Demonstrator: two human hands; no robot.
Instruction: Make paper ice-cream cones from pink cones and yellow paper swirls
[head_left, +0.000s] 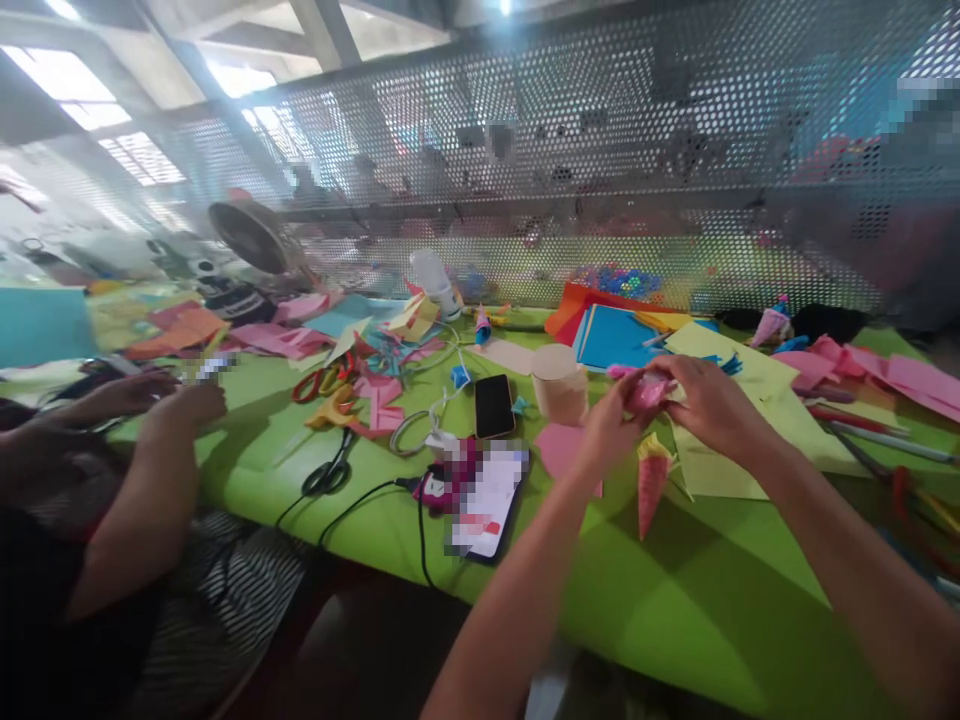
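Both my hands meet above the green table, fingers closed around a small crumpled pink piece, perhaps paper or thin plastic. My left hand grips it from the left, and my right hand pinches its right side. Just below them a pink paper cone with a yellow top lies with its tip toward me. Yellow paper sheets spread beneath my right hand and wrist. By my left hand are a pale round container or roll and a flat pink paper piece.
Left of my arm lie a lit phone, a dark phone, cables and black scissors. Blue sheets sit behind my hands. Pens lie right. A co-worker's hands work at left. A perforated metal screen stands behind.
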